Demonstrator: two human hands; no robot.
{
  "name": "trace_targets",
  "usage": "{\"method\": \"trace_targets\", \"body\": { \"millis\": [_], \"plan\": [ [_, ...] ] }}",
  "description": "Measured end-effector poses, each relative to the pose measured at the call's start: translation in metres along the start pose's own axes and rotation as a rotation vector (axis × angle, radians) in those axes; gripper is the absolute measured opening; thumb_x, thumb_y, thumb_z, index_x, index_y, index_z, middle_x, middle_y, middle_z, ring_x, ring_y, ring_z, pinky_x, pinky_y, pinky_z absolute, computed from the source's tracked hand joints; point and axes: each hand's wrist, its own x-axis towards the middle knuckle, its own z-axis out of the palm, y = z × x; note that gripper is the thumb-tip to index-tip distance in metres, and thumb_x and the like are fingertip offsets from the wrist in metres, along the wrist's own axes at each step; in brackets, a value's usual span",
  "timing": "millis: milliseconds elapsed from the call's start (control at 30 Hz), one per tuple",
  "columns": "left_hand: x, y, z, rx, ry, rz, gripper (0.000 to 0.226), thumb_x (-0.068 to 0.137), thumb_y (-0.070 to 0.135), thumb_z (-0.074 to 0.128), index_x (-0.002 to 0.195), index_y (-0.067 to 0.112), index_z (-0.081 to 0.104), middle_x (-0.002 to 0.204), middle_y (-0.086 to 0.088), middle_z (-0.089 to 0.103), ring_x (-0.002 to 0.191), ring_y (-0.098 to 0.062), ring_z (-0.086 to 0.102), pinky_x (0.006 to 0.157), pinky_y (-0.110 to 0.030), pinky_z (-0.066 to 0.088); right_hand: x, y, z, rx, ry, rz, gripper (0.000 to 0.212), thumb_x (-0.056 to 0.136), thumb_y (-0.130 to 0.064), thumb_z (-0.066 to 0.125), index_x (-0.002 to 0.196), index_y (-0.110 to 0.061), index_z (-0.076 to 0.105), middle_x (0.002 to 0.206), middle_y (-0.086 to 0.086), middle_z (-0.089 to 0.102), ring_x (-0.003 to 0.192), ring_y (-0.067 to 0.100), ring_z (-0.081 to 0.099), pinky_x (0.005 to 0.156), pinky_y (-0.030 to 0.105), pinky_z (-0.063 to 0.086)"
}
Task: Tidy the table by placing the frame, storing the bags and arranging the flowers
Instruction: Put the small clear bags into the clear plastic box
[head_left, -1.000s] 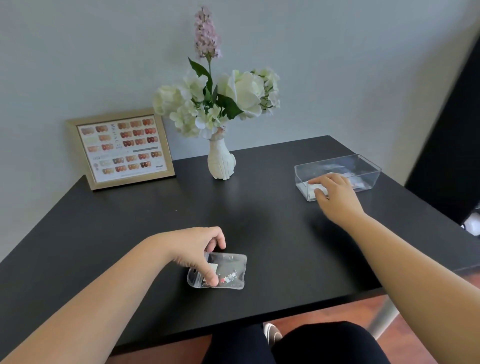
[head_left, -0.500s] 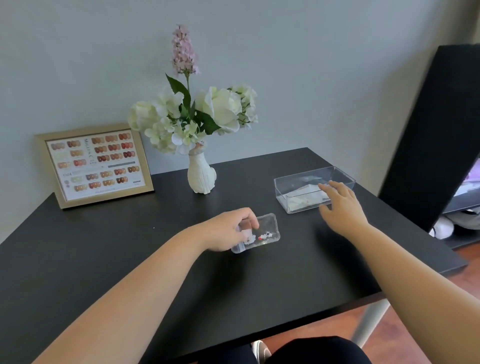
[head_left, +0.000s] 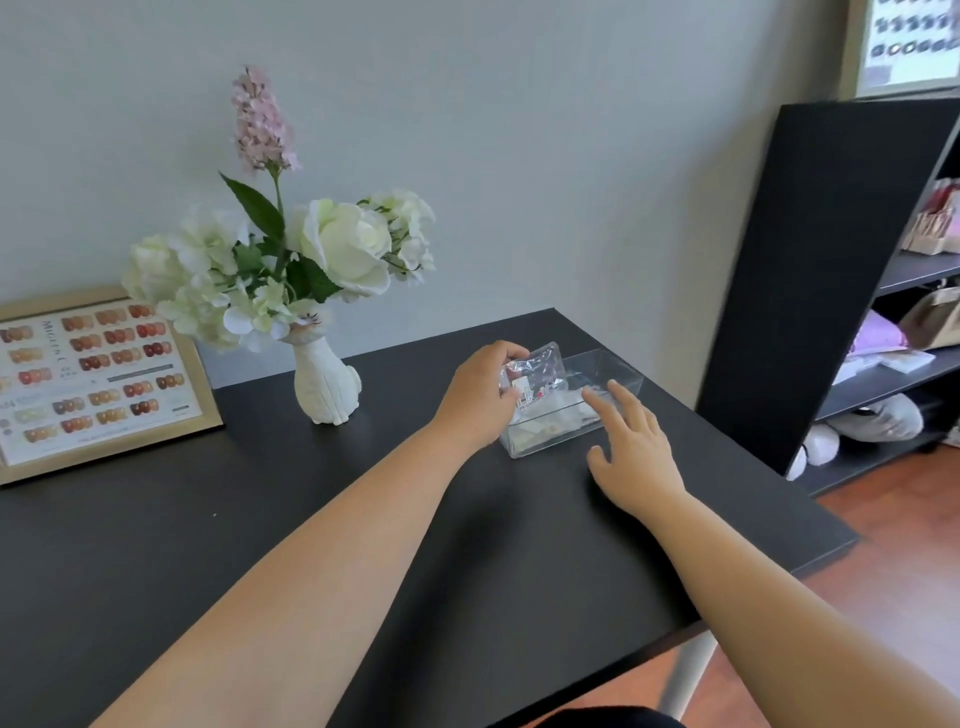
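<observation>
Pale grey wall and a matte black tabletop form the setting, with a black open shelving unit seen well to the right of the hands. A small clear plastic bag with tiny coloured pieces inside is pinched by the left hand and held tilted over the near-left corner of a clear rectangular plastic box, while the right hand is held with fingers spread and loosely extended, its fingertips at the box's front wall. Well left of the left hand, white artificial flowers with one pink spike are kept in a white ceramic vase, and a gold-framed nail colour chart is leaned against the wall farther left.
</observation>
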Motion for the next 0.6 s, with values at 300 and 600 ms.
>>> {"method": "trace_targets", "body": {
  "millis": [300,600],
  "plan": [
    [0.019,-0.002,0.034,0.102,-0.080,-0.077,0.014,0.086,0.018,0.062,0.094,0.029,0.064,0.096,0.016,0.061,0.090,-0.005,0.059,0.078,-0.021,0.044,0.002,0.004,0.003,0.008,0.008,-0.004,0.065,0.085,-0.015,0.049,0.142,-0.039,0.032,0.158,-0.005,0.015,0.140,0.021,0.015,0.111,0.039,0.017],
    [0.019,0.004,0.035,0.576,-0.020,-0.222,0.038,0.090,0.025,0.035,0.062,0.023,0.061,0.086,0.008,0.057,0.090,-0.023,0.044,0.074,-0.038,0.026,0.002,0.005,0.004,-0.012,0.000,0.005,0.064,0.085,-0.018,0.047,0.142,-0.041,0.030,0.158,-0.007,0.014,0.139,0.022,0.013,0.111,0.041,0.017]
  ]
}}
